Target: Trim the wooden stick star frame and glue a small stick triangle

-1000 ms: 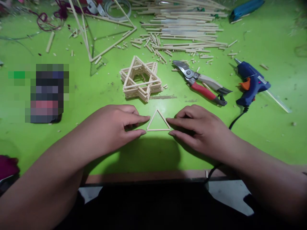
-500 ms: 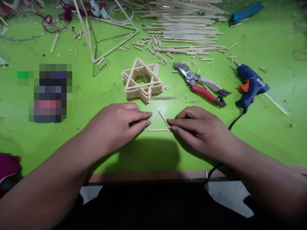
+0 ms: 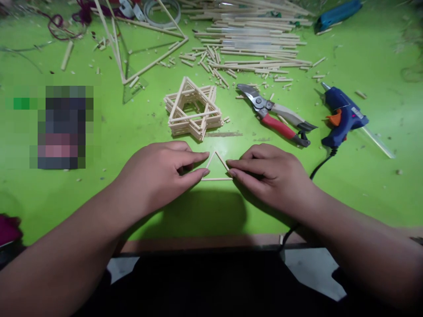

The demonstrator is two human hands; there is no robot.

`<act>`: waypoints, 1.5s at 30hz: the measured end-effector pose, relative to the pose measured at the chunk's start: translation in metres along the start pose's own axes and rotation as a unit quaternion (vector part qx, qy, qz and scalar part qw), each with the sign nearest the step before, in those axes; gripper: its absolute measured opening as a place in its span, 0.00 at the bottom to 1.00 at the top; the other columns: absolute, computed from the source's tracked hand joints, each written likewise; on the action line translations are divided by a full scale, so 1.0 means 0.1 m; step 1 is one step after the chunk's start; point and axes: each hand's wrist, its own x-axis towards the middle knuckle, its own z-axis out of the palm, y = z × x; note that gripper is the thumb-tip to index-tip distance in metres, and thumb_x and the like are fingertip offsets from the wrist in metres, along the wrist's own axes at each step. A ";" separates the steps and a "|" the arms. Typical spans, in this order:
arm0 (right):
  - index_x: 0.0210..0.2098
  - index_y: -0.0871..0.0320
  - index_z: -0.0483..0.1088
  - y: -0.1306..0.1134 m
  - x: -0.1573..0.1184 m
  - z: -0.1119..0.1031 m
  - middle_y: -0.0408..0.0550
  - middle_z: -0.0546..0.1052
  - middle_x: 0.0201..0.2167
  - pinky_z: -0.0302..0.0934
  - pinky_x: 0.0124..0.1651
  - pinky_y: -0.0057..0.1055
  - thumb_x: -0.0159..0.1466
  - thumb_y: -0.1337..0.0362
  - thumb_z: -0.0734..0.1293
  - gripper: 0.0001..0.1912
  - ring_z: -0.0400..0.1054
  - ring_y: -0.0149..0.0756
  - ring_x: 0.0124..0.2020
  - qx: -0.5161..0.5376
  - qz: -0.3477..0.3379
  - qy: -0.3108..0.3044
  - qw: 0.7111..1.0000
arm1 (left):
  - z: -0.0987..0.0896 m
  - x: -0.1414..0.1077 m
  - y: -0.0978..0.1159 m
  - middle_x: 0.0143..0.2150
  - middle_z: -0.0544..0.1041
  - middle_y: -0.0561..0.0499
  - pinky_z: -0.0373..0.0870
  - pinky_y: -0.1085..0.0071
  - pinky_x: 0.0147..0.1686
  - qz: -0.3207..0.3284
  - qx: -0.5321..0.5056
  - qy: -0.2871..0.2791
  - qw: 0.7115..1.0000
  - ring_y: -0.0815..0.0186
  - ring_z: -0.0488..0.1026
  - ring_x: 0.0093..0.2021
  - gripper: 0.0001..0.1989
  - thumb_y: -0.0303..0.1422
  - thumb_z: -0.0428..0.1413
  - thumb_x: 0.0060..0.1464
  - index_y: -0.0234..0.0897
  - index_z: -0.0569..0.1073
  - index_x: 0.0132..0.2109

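Note:
A small triangle of three thin wooden sticks [image 3: 217, 179] lies flat on the green table, its point facing away from me. My left hand [image 3: 167, 167] has thumb and forefinger closed on its left side, hiding part of that stick. On the opposite side, my right hand [image 3: 272, 171] pinches the right stick close to the lower right corner. Just beyond the triangle stands a six-pointed star [image 3: 213, 122] built from stacked layers of sticks. Pruning shears [image 3: 280, 127] with one red and one pale handle rest beyond my right hand.
A blue glue gun [image 3: 345, 108] lies at the right, its black cord [image 3: 319, 169] running under my right forearm. Many loose sticks [image 3: 261, 53] are heaped at the back. A larger stick frame [image 3: 155, 61] stands back left, near a tape roll [image 3: 179, 20]. A blurred dark object [image 3: 62, 127] is at left.
The view has shifted slightly, so everything on the table appears a little further left. My right fingers sit slightly closer in on the triangle's right side; the left hand's hold looks much the same.

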 end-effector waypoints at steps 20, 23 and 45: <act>0.49 0.50 0.88 -0.01 0.01 0.00 0.49 0.81 0.35 0.66 0.41 0.41 0.75 0.63 0.71 0.10 0.74 0.41 0.37 -0.005 0.016 -0.014 1.000 | 0.00 0.00 -0.02 0.45 0.86 0.52 0.66 0.65 0.35 -0.002 -0.006 -0.009 1.000 0.64 0.77 0.36 0.19 0.47 0.61 0.69 0.53 0.86 0.62; 0.49 0.53 0.88 -0.01 0.01 0.00 0.49 0.81 0.34 0.66 0.41 0.41 0.75 0.63 0.71 0.10 0.74 0.42 0.37 -0.006 0.013 -0.014 1.000 | 0.00 0.00 -0.02 0.45 0.86 0.52 0.66 0.65 0.34 -0.005 -0.007 -0.012 1.000 0.63 0.77 0.35 0.19 0.47 0.61 0.69 0.53 0.86 0.62; 0.49 0.49 0.88 -0.04 0.03 -0.04 0.49 0.83 0.35 0.69 0.42 0.41 0.76 0.62 0.71 0.11 0.77 0.42 0.38 0.007 0.031 -0.019 0.999 | -0.03 0.00 0.01 0.44 0.88 0.52 0.72 0.66 0.38 -0.011 -0.033 0.015 0.999 0.62 0.81 0.36 0.17 0.46 0.60 0.71 0.50 0.88 0.58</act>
